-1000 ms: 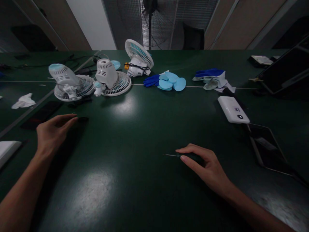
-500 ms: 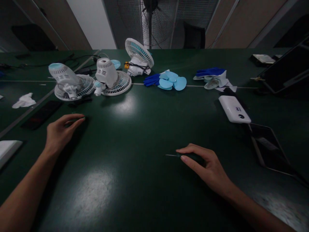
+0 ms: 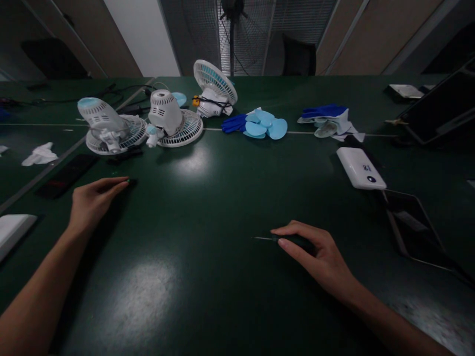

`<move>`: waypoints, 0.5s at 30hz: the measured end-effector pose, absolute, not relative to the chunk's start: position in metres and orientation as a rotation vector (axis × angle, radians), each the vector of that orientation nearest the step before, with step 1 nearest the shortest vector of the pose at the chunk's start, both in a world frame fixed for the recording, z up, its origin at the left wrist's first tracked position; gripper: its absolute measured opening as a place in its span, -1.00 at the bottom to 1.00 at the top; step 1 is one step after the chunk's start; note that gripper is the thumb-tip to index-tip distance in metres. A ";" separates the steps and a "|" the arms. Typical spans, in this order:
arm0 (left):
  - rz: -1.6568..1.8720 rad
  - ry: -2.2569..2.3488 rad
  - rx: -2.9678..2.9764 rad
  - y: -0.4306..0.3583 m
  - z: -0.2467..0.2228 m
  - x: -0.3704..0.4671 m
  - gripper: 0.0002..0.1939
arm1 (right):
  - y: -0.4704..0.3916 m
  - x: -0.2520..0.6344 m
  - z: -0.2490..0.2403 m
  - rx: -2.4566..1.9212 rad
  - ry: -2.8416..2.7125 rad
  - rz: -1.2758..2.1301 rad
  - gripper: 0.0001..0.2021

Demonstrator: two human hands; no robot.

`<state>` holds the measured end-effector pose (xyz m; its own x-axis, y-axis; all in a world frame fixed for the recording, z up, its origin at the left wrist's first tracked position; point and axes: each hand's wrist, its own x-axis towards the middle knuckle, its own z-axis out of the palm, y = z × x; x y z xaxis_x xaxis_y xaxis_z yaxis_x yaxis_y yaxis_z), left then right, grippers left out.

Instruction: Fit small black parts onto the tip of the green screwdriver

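On the right, my right hand [image 3: 315, 249] rests on the green table with thumb and fingers around the dark handle of a small screwdriver [image 3: 264, 238]. Its thin metal shaft points left. My left hand [image 3: 96, 198] is low over the table at the left, thumb and fingertips pinched together. A tiny greenish thing shows at those fingertips, too small to name. Beyond that hand lie two white fan heads [image 3: 111, 131] [image 3: 166, 118], backs up on their round grilles. A dark phone [image 3: 67, 175] lies just left of the hand.
A third fan [image 3: 213, 89] stands tilted farther back. Light-blue fan blades [image 3: 265, 123] lie beside a blue glove [image 3: 233, 123]; more gloves [image 3: 328, 118] are to the right. A white power bank [image 3: 360, 168] and a phone [image 3: 413, 225] lie at the right, a white box [image 3: 15, 230] at the left edge.
My left thumb and fingers have closed closer together, narrowing the gap between them. My right hand and the screwdriver stay in place. The view has shifted very slightly.
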<state>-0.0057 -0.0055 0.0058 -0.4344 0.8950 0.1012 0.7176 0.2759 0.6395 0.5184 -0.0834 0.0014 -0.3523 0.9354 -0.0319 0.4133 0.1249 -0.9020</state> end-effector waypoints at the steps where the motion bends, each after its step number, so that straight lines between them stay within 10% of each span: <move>1: 0.925 2.267 1.452 -0.005 0.006 -0.006 -0.48 | -0.084 0.518 0.001 -1.304 -1.841 1.191 -0.80; 15: 0.946 2.226 1.050 0.006 0.023 -0.005 -0.39 | -0.083 0.515 0.005 -1.289 -1.845 1.141 -0.80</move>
